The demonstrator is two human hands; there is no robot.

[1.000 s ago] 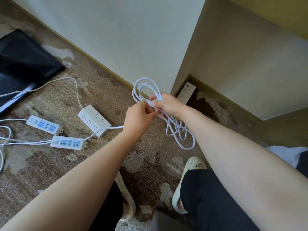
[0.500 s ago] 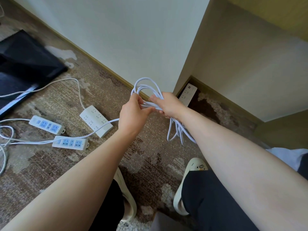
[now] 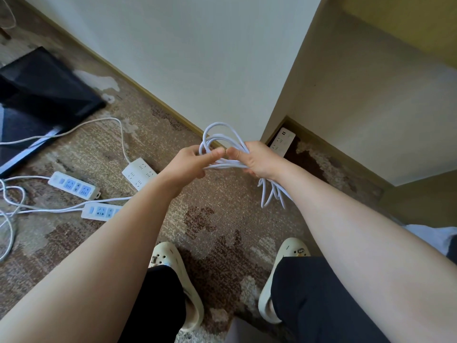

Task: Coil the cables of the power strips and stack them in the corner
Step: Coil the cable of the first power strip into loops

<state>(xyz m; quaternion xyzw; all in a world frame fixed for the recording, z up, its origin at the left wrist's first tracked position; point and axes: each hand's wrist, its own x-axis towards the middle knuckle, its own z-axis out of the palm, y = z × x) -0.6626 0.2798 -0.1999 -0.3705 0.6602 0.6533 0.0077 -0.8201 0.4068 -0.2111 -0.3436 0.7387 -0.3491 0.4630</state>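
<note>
A bundle of white cable loops hangs in the air between both hands. My right hand grips the loops, whose lower ends dangle below my wrist. My left hand pinches a strand of the same cable close beside it, thumb tips nearly touching. The free end runs down behind my left forearm toward a white power strip on the carpet. Another white strip and a strip with blue sockets lie nearby. One more white strip lies in the corner beyond my right hand.
A dark flat panel lies on the carpet at the left. Loose white cables trail off the left edge. A white wall and a beige cabinet side meet at the corner. My feet in cream clogs stand below.
My left hand has risen and brought another turn of cable up to the bundle in my right hand. The dangling loops have drawn shorter and closer to my right wrist.
</note>
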